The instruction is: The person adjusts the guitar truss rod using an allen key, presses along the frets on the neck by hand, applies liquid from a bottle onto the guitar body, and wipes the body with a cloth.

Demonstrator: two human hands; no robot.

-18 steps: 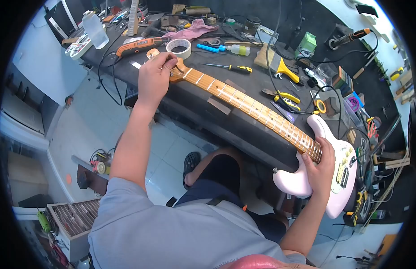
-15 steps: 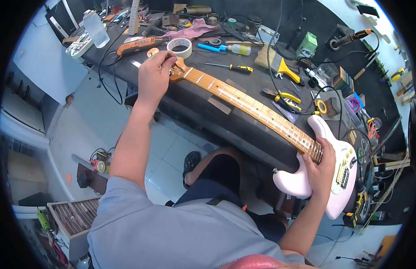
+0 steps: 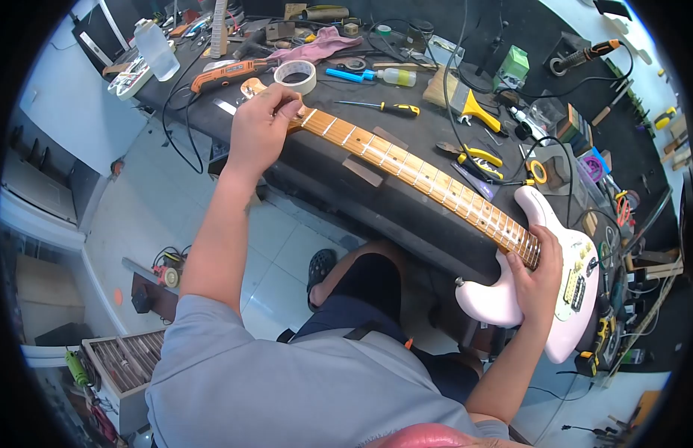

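Observation:
A pale pink electric guitar (image 3: 485,300) lies across the front of the bench, its body at the right and its light wooden neck (image 3: 406,166) running up to the left. At the headstock (image 3: 252,87), my left hand (image 3: 263,123) is closed, thumb and fingers pinched together near the nut. What it pinches is too small to make out. My right hand (image 3: 537,276) wraps round the neck where it meets the body, thumb on the near side and fingers over the far side.
Behind the neck on the dark bench (image 3: 317,168) lie a tape roll (image 3: 308,78), an orange rotary tool (image 3: 228,75), a screwdriver (image 3: 399,110), pliers (image 3: 481,158) and a brush (image 3: 477,116). A clear bottle (image 3: 157,52) stands at the back left.
My left hand has shifted slightly along the headstock toward the nut, its fingers still pinched. My right hand keeps its hold on the neck. The view has tilted a little.

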